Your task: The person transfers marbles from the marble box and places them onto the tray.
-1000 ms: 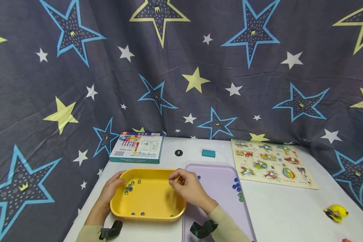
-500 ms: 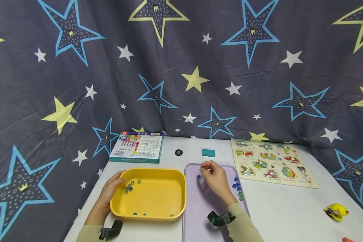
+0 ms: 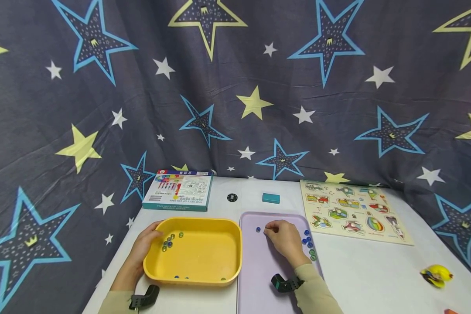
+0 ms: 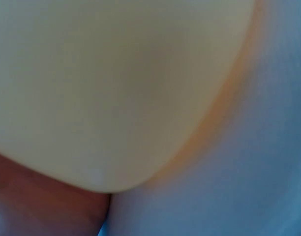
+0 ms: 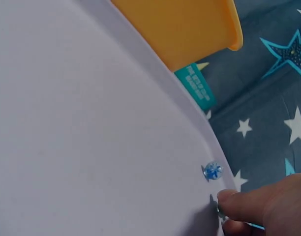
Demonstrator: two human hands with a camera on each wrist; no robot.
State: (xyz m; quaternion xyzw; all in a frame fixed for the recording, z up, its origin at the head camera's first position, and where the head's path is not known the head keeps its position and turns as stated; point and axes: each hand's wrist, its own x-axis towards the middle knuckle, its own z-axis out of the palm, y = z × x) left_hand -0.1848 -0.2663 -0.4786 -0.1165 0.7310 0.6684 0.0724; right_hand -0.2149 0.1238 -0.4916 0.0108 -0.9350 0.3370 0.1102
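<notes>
My left hand (image 3: 143, 248) grips the left rim of a yellow plastic tub (image 3: 196, 253), thumb over the edge. Several green and blue marbles (image 3: 170, 244) lie inside the tub, mostly at its upper left. Over the far part of a lilac tray (image 3: 259, 270), my right hand (image 3: 285, 239) is low, pinching a marble mostly hidden by the fingertips; a greenish bit shows in the right wrist view. Just left of those fingertips a blue marble (image 3: 258, 229) sits on the tray. Along the tray's right side are several blue marbles (image 3: 307, 239) and green marbles (image 3: 312, 255).
Behind the tub lies a beaded-boxes carton (image 3: 176, 192). A black disc (image 3: 232, 198) and a teal block (image 3: 271, 198) are at the back. To the right are a wooden picture puzzle (image 3: 353, 211) and a yellow toy (image 3: 436, 276). A star-patterned curtain (image 3: 235, 87) hangs behind.
My right hand has moved right from above the tub to the lilac tray with the marble, then lowered toward its surface. The left hand has stayed on the tub.
</notes>
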